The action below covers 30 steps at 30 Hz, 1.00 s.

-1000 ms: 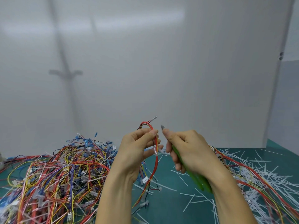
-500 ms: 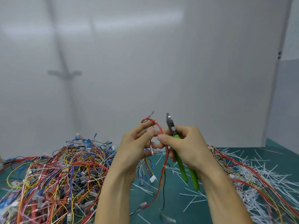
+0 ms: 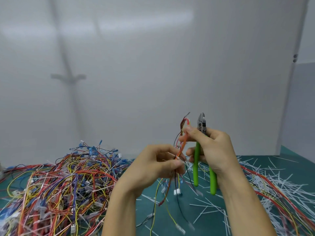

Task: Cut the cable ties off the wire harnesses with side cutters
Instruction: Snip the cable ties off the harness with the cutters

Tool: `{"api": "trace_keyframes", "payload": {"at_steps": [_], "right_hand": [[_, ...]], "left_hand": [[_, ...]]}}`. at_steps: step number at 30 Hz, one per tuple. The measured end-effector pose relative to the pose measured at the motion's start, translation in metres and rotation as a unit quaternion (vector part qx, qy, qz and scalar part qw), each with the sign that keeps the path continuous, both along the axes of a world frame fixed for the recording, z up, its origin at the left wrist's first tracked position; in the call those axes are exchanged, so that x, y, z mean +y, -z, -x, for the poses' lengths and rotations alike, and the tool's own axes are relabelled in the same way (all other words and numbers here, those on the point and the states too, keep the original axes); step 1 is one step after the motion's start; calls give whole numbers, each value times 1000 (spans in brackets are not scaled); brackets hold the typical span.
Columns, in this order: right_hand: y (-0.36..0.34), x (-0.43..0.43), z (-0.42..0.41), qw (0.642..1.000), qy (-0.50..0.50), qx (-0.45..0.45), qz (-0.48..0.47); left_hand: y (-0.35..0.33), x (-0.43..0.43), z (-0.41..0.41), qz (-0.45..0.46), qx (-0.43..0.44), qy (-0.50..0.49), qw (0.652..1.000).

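A matte grey wall [image 3: 153,65] fills the view from 9 round to 3 o'clock, and below it lies a green mat [image 3: 170,218]. At 8 o'clock a springy pile [image 3: 59,176] of thin coloured harnesses waits in a tangle. At 4 o'clock lie stiff white offcuts [image 3: 272,183], straight as straws.

The right hand [image 3: 214,147] is wrapped round the cutters [image 3: 196,167]. Their smooth green grips hang toward 6, the steel nose points to 12, and the jaws seem to be together. Its thumb and forefinger also pinch the top of the harness [image 3: 183,145]. The left hand [image 3: 153,164], at 8 o'clock of the right, pinches the same limp wires lower down.

The likely step is stretching the bundle to find a tie, though blur hides any. The next move calls for baring the tie and nipping plastic only, not insulation.
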State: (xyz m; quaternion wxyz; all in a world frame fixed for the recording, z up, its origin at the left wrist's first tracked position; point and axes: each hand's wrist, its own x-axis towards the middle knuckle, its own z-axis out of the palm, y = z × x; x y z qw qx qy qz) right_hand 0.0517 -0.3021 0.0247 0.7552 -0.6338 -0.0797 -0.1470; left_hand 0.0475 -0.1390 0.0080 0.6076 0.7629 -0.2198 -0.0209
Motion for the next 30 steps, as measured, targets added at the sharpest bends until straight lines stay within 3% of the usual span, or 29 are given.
{"api": "trace_keyframes", "payload": {"at_steps": [4,8,11,18,30], "right_hand": [[-3,-3,1,1000,-4,-5,17],[-8,-7,6,998,-35,-27,43],[-9,-10,10,985,-103,-41,135],[6,1,3,933,-120,20,339],[14,7,-7,934,-74,25,347]], "left_hand": [[0,-1,-2,140,44,-51,988],[1,-2,-7,193,60,-117,972],[1,-6,-9,238,66,-139,959],[1,-7,-10,280,51,-153,946],[-2,-7,-7,284,33,-147,947]]}}
